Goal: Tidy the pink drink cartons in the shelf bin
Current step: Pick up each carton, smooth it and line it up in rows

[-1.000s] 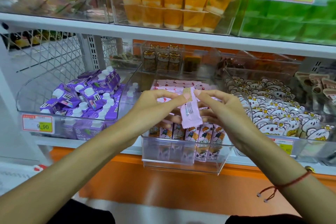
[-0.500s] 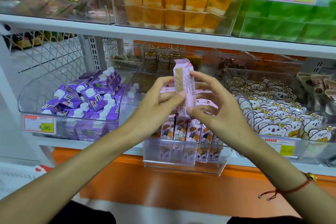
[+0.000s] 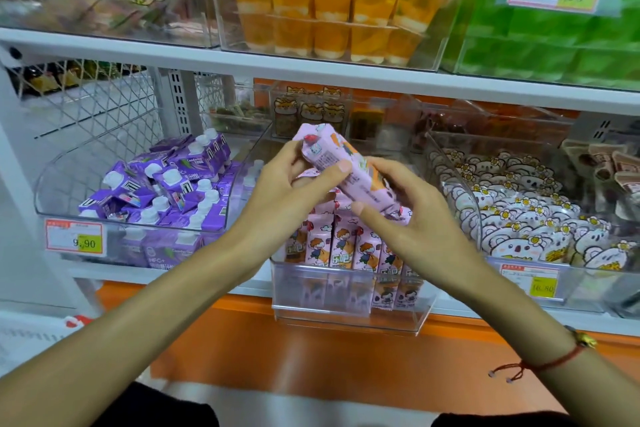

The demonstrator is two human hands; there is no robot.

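Head view: my left hand (image 3: pixel 284 184) and right hand (image 3: pixel 412 218) both grip one tilted pink drink carton (image 3: pixel 346 168) above the clear shelf bin (image 3: pixel 346 308) of upright cartons (image 3: pixel 343 246).

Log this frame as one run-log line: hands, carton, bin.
left hand: grips carton | right hand: grips carton | pink carton: tilted, above bin | bin: front row upright

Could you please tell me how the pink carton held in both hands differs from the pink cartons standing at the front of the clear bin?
The held pink carton is tilted, lifted above the bin, gripped by the left hand and right hand; the front-row cartons stand upright, untouched, packed side by side behind the clear bin wall. The held one shows its printed side panel; the row shows cartoon fronts. Both share the pink packaging.
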